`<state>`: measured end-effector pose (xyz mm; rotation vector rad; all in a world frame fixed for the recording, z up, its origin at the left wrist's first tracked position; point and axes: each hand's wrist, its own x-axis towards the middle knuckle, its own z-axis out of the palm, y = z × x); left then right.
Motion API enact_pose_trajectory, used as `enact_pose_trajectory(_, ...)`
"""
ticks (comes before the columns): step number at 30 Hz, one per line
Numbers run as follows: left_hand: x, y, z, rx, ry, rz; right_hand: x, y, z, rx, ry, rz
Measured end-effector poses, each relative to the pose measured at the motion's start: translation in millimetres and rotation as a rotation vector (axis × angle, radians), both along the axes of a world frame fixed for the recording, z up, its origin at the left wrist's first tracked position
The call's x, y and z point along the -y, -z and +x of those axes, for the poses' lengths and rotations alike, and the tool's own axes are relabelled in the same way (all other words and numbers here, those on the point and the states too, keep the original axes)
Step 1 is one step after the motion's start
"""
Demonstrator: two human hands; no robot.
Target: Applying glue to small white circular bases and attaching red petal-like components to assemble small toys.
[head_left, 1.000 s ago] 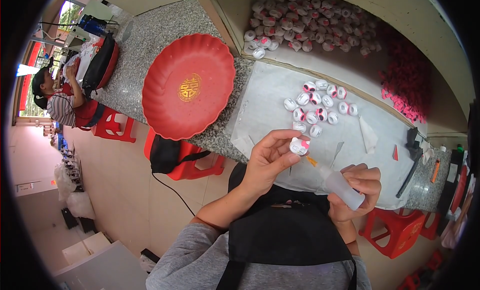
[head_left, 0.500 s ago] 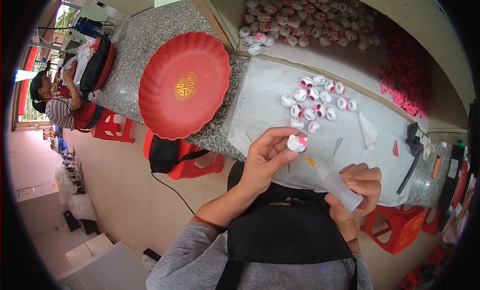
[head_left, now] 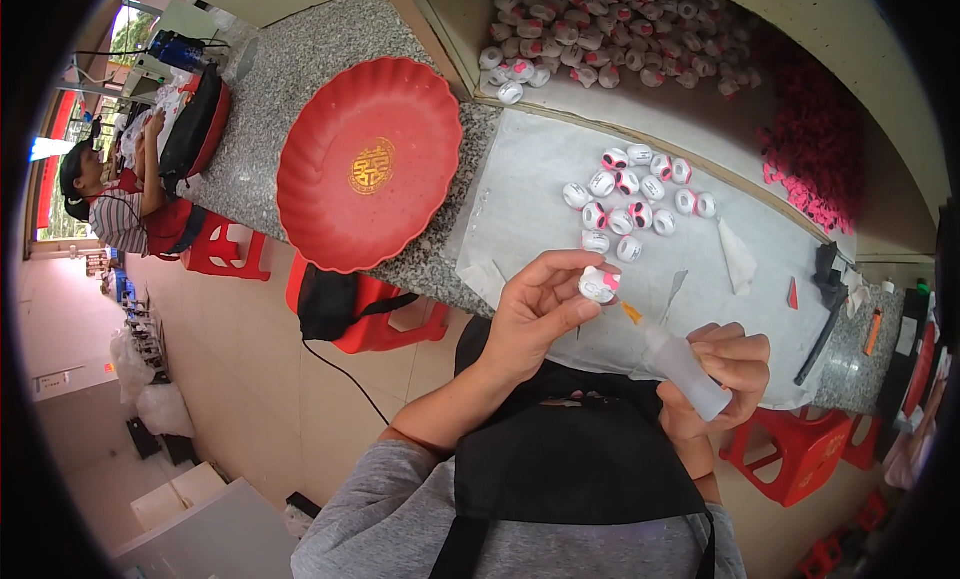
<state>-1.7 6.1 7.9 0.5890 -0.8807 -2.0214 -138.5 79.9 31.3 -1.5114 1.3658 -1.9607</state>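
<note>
My left hand is closed, pinching a small white piece with a pink part between thumb and fingertips. My right hand wraps around a translucent white squeeze bottle, tilted with its orange nozzle tip toward the white piece. A small gap separates the tip from the piece. Beyond my hands, several similar small white pieces, some with pink and black parts, lie in a loose group on the white sheet.
A scalloped red bowl sits on the granite counter at left. A shelf compartment behind holds a heap of white pieces and a pile of pink parts. Red stools stand below the counter. Farther left, another person sits working.
The squeeze bottle and my right hand have shifted slightly right. The white piece has turned a little in my left fingers. The other person's hands have moved.
</note>
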Motion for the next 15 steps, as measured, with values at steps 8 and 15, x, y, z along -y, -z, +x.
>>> enact_pose_trajectory(8,-1.2,3.2,-1.3,0.035,0.015,0.002,-0.3,1.2,0.5,0.014,-0.002,0.0)
enact_pose_trajectory(15,-0.9,3.7,-1.8,0.056,0.028,-0.016,0.3,1.1,-0.8,0.002,-0.025,-0.003)
